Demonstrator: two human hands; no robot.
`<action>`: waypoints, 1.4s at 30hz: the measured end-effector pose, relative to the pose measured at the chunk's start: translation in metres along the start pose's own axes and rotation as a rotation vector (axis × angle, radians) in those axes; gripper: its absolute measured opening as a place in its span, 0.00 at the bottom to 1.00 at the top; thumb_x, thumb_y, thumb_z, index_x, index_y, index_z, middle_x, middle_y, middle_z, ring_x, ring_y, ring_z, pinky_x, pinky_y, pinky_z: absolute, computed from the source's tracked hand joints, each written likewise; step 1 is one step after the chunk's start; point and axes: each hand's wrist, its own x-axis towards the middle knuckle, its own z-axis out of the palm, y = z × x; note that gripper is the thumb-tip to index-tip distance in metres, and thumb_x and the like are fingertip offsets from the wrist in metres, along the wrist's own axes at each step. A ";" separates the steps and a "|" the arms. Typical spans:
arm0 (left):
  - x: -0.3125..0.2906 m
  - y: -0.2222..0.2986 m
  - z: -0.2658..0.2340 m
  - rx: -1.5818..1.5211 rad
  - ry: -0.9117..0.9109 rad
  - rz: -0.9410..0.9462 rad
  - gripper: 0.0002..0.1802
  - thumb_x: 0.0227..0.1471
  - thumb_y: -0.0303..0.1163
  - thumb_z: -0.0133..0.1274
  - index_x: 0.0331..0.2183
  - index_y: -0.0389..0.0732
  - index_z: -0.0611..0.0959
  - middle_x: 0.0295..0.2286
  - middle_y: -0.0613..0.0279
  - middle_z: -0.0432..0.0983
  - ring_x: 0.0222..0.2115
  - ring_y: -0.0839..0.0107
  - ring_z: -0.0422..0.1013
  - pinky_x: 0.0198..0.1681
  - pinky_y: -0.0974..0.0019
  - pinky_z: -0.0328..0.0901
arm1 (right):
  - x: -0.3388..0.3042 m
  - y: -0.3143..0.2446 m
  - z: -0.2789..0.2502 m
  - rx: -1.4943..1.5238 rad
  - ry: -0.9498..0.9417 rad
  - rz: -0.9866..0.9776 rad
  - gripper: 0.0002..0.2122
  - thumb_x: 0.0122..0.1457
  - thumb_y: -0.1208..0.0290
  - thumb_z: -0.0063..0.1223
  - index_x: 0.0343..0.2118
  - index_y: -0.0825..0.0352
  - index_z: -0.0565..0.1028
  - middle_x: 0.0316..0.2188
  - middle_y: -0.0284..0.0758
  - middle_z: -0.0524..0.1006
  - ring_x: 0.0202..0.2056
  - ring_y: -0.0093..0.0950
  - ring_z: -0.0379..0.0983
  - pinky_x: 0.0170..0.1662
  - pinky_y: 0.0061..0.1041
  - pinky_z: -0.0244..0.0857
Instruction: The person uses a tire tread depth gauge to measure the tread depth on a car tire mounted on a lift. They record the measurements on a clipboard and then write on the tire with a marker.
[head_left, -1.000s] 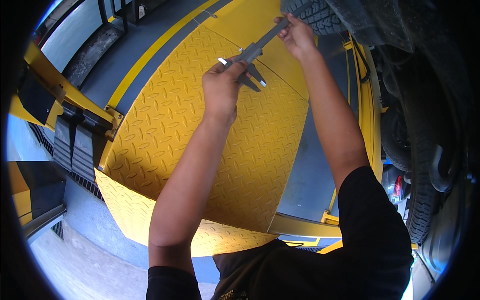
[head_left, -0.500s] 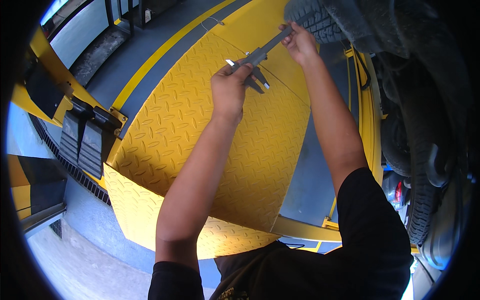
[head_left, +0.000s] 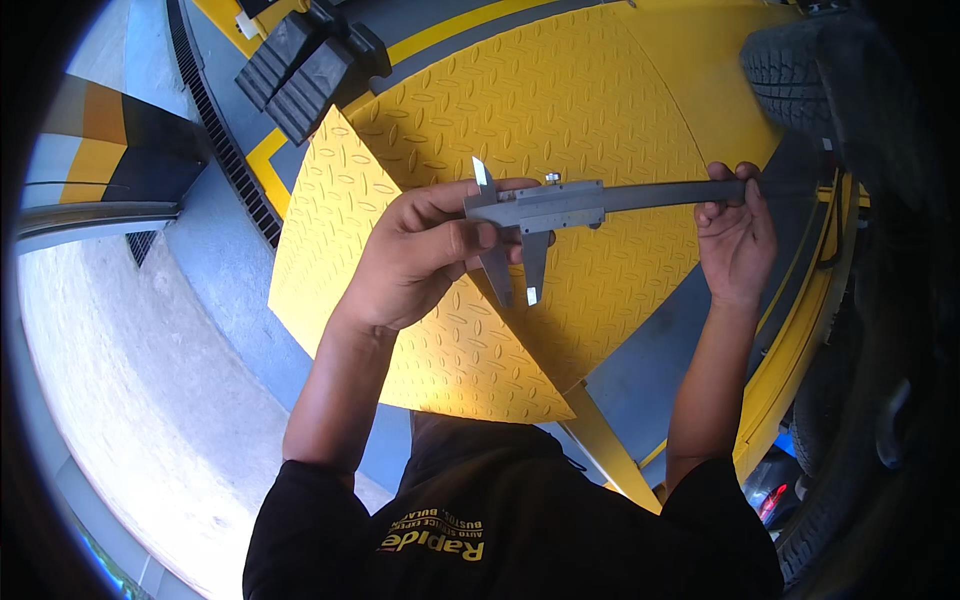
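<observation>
A silver vernier caliper (head_left: 560,207) lies nearly level across the middle of the view, held between both hands. My left hand (head_left: 420,250) is closed round its jaw end, with the thumb pressed on the front face. The long lower jaws point down and stand a little apart, with nothing between them. At the far right end of the beam, my right hand (head_left: 738,235) pinches the tip between thumb and fingers, palm partly turned up. Below the caliper spreads a yellow diamond-plate ramp (head_left: 600,290).
A vehicle tyre (head_left: 790,75) stands on the yellow metal at the upper right, with dark vehicle underparts along the right side. Black rubber blocks (head_left: 315,65) sit at the upper left. A drain grate (head_left: 215,130) runs along the floor beside a striped panel (head_left: 120,140).
The caliper has come closer to my body and turned from a slant to nearly level. Both hands moved with it, keeping their hold. The view has shifted toward the ramp's near left end.
</observation>
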 end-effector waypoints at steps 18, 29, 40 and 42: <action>-0.052 -0.013 0.033 0.008 -0.139 0.024 0.23 0.52 0.17 0.50 0.52 0.29 0.78 0.42 0.52 0.80 0.36 0.69 0.77 0.40 0.65 0.74 | -0.087 -0.021 0.003 0.024 -0.003 -0.054 0.11 0.71 0.67 0.38 0.50 0.64 0.67 0.47 0.47 0.79 0.35 0.31 0.79 0.40 0.27 0.71; -0.043 -0.015 0.027 0.005 -0.163 0.038 0.23 0.52 0.18 0.51 0.51 0.31 0.79 0.47 0.49 0.79 0.35 0.67 0.77 0.41 0.64 0.74 | -0.083 -0.020 0.001 0.026 -0.005 -0.068 0.11 0.71 0.67 0.38 0.50 0.65 0.68 0.46 0.48 0.79 0.35 0.32 0.80 0.40 0.26 0.72; -0.033 -0.013 0.018 -0.020 -0.191 0.012 0.24 0.50 0.14 0.47 0.50 0.31 0.79 0.51 0.47 0.75 0.37 0.64 0.78 0.44 0.61 0.74 | -0.080 -0.020 0.003 -0.011 0.008 -0.101 0.11 0.70 0.67 0.39 0.50 0.65 0.68 0.46 0.49 0.79 0.36 0.31 0.80 0.39 0.26 0.73; -0.031 -0.013 0.017 -0.020 -0.195 0.009 0.24 0.50 0.14 0.48 0.50 0.31 0.79 0.51 0.47 0.75 0.37 0.64 0.78 0.44 0.60 0.74 | -0.080 -0.021 0.004 -0.006 0.027 -0.100 0.11 0.70 0.67 0.40 0.50 0.65 0.68 0.46 0.49 0.79 0.36 0.31 0.80 0.39 0.26 0.72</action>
